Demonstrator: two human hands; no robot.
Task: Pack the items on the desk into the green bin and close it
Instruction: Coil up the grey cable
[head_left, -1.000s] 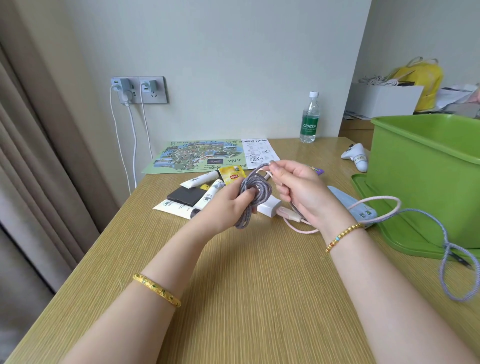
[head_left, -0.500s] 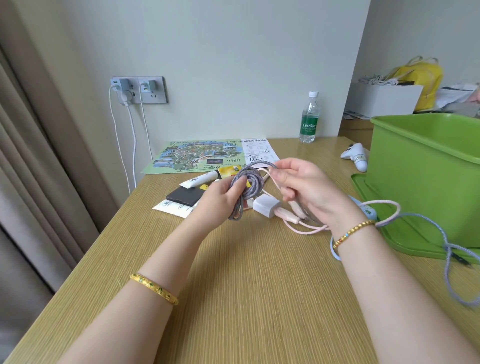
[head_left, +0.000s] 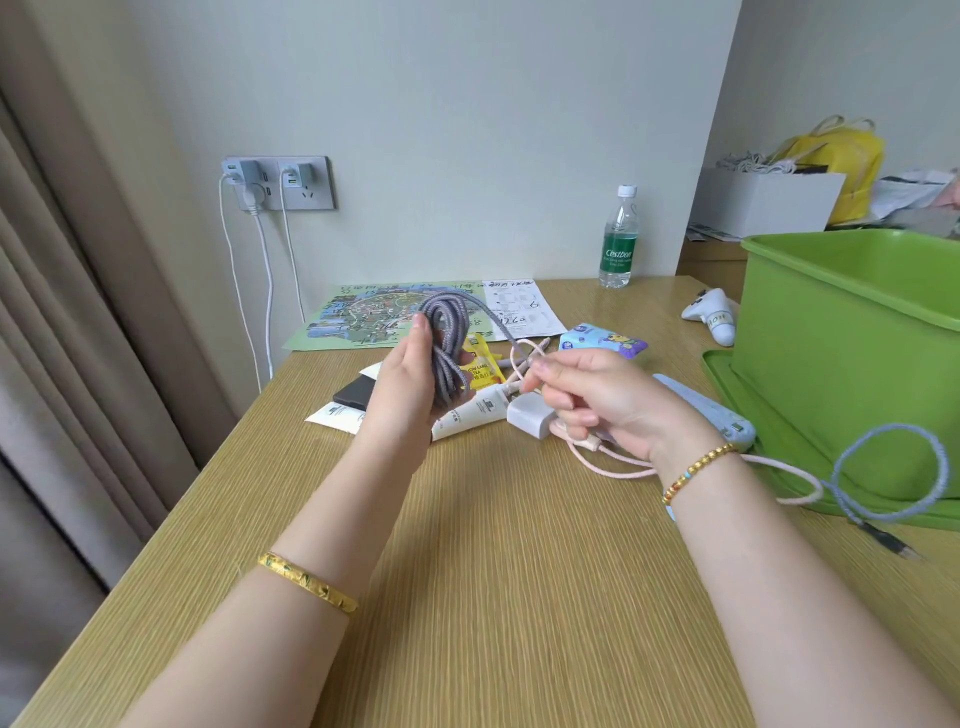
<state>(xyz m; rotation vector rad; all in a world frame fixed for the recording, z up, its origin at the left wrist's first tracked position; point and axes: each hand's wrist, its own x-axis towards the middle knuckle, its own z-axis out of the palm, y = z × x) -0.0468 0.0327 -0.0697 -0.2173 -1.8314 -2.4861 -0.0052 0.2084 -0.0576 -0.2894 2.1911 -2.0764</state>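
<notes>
Here the left hand (head_left: 410, 384) grips a wound bundle of grey cable (head_left: 444, 343), keeping the coils from springing apart, while the right hand (head_left: 597, 405) pinches its loose strand to feed more on. The green bin (head_left: 852, 364) waits open on the surface (head_left: 519, 571), right of both hands.

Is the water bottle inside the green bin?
No, the water bottle stands on the desk by the wall, apart from the green bin.
</notes>
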